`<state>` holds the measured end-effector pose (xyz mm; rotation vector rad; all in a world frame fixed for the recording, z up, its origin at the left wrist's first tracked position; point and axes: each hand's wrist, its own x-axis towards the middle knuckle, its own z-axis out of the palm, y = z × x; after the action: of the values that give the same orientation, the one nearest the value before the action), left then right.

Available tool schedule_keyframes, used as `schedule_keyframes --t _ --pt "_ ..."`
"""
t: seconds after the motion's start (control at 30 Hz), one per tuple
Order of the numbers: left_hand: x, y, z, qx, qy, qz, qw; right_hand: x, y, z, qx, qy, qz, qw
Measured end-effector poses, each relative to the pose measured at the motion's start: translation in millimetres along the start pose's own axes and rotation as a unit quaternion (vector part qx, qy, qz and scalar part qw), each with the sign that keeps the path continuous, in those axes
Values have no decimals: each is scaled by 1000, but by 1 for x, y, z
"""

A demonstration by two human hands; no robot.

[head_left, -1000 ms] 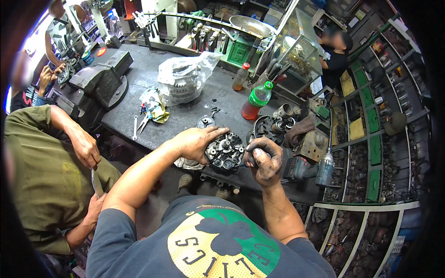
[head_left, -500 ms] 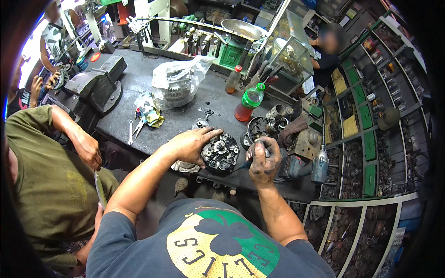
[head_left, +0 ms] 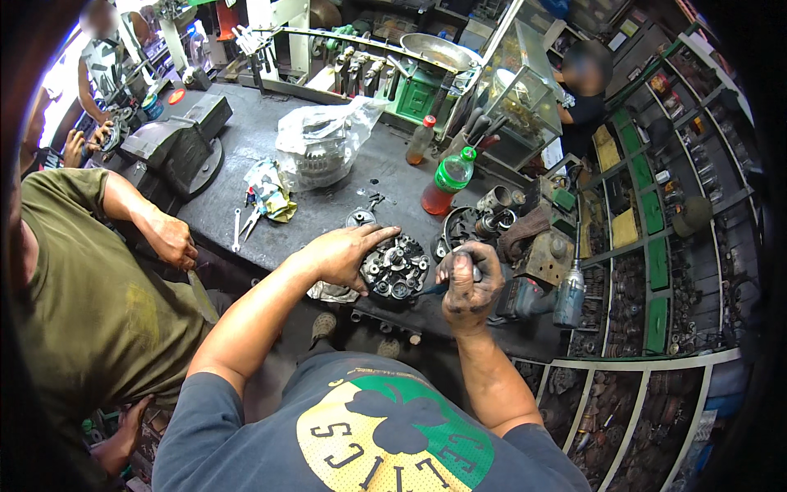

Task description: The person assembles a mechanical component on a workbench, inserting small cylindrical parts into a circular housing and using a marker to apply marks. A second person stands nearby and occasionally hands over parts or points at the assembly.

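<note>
In the head view, gripped the round metal assembly (head_left: 398, 271) at the near edge of the workbench (head_left: 232, 187) with the left hand (head_left: 340, 254), clasping its left side in a wide thumb-to-finger span. Curled the right hand (head_left: 469, 283) tightly around a mostly hidden tool (head_left: 434, 289), just right of the assembly. Showed a green-capped bottle (head_left: 450, 176) and a plastic-wrapped metal part (head_left: 321, 149) beyond.
</note>
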<state>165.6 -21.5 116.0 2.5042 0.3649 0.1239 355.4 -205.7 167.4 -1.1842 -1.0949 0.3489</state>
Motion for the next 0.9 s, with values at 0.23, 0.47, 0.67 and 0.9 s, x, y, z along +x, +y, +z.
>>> schedule_keyframes --t 0.23,0.47,0.67,0.9 --pt "-3 4 -1 2 -14 -20 1000 -3 9 0 -10 -11 18 1000" --pt "-3 41 -11 -8 109 83 991 10 -40 -5 -315 -170 -150 922" --pt "10 107 1 -186 143 22 972 65 -118 -17 -537 -441 155 703" --pt "7 102 15 -183 84 54 978 67 -103 -50 -351 -458 -119 808"
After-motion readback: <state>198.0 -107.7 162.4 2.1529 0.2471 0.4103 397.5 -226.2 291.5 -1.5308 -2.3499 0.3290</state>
